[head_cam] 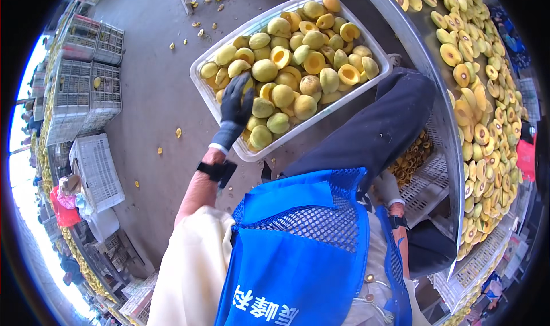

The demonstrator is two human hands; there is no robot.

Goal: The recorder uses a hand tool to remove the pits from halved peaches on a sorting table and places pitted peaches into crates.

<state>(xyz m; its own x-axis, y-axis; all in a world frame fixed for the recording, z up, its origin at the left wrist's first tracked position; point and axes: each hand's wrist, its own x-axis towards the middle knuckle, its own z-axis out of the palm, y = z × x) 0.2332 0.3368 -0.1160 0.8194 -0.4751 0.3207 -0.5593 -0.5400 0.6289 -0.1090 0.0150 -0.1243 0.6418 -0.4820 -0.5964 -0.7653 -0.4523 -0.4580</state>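
Note:
My left hand [236, 100], in a dark glove, rests at the left side of a white plastic crate [343, 104]. Its fingers are apart over the fruit, with a yellow-green piece between them; no firm hold shows. The crate is full of yellow peaches [264, 70], many of them halves with hollow centres. My right hand [388, 188], in a light grey glove, is low beside my leg, near the metal table's edge; its fingers are partly hidden, so its grip cannot be told.
At right, a metal-edged table [451, 154] bears many halved peaches, some with pits. Below it are slatted crates [425, 188] and brown-yellow scraps [412, 158]. Stacked crates [71, 85] and an upturned-looking white crate [101, 171] stand at left. Scraps lie on the floor [159, 89].

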